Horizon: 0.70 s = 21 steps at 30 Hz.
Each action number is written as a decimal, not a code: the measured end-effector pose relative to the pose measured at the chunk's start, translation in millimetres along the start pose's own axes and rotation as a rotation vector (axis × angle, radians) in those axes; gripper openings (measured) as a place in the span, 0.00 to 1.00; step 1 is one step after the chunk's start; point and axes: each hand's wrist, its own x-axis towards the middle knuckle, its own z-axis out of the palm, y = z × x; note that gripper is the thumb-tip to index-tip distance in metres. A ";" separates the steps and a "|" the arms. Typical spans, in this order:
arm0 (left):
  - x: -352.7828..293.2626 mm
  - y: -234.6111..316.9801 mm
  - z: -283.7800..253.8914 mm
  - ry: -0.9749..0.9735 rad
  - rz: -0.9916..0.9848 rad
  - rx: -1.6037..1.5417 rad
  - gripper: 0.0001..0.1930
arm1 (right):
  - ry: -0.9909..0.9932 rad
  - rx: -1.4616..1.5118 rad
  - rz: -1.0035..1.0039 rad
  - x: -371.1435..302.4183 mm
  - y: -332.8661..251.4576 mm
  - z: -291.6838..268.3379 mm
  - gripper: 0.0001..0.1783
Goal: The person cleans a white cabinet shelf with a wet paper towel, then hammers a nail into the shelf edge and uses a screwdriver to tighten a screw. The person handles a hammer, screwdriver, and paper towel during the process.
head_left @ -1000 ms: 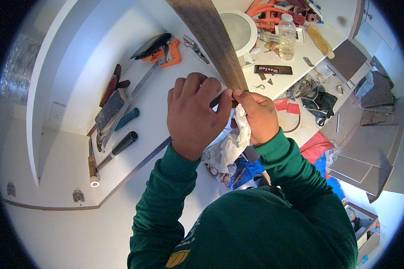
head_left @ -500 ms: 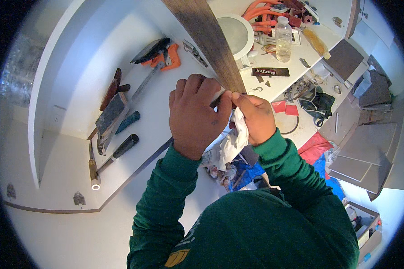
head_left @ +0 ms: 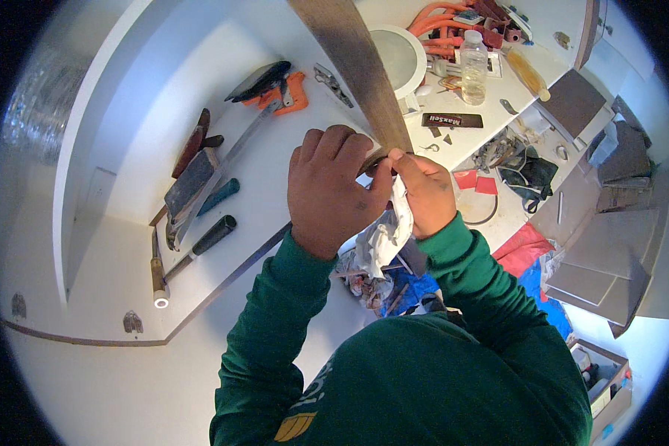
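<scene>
We see the right hand (head_left: 427, 201) with its fingers curled around a crumpled white cloth (head_left: 379, 241), which hangs down on the left side of that hand, while its thumb and fingertip are brought close together at the near end of a dark wood-grain board (head_left: 353, 59). The left hand (head_left: 333, 195) is bent over just beside it, knuckles up, its thumb tip close to the right one at the same end; we cannot tell (its own back hides the fingertips) whether it pinches anything there. The board runs away from both hands toward the far side. To the left, on a white shelf (head_left: 264, 178), we find a handsaw with an orange handle (head_left: 293, 93), a dark rectangular block (head_left: 193, 182), a teal handle (head_left: 219, 197) and a black-handled tool (head_left: 214, 234), with a wooden-handled tool (head_left: 158, 282) at the left end of the group. To the right of the board we make out a round white lamp (head_left: 400, 63), a clear bottle (head_left: 474, 70) partly filled with pale liquid and, nearer, a flat dark packet (head_left: 452, 120). Orange tubes (head_left: 435, 26) lie in the far right heap.
</scene>
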 end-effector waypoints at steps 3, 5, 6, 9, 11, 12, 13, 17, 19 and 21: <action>-2.2 -4.6 -3.1 0.000 0.027 -0.030 0.12 | -0.014 -0.006 0.030 -2.3 -5.4 1.1 0.14; -4.4 -4.5 -4.6 0.005 0.032 -0.021 0.13 | -0.017 0.033 0.076 -7.8 -10.9 2.9 0.14; -5.7 -4.4 -7.1 -0.010 0.034 -0.016 0.14 | -0.035 0.006 -0.008 -7.6 -5.7 2.6 0.12; -9.8 -2.7 -11.0 -0.042 0.040 0.012 0.14 | -0.053 0.058 0.000 -7.9 -1.3 0.6 0.11; -12.6 -0.4 -12.8 -0.044 0.038 0.060 0.13 | -0.052 0.027 -0.012 -7.8 -3.7 2.3 0.11; -14.2 -2.1 -12.2 -0.044 0.054 0.082 0.13 | -0.050 0.011 -0.018 -8.1 -5.1 3.4 0.10; -15.7 -4.7 -10.5 -0.044 0.070 0.104 0.13 | -0.013 -0.038 -0.060 -8.6 -5.5 5.4 0.10; -22.5 -7.5 -7.1 -0.025 0.109 0.143 0.12 | 0.090 -0.279 -0.249 -15.0 -8.5 18.5 0.09; -26.0 -9.4 -3.7 0.034 0.135 0.159 0.12 | 0.095 -0.338 -0.302 -14.2 -8.0 19.5 0.09; -27.7 -10.7 -1.0 0.065 0.149 0.154 0.11 | 0.083 -0.311 -0.304 -11.0 -4.8 16.1 0.08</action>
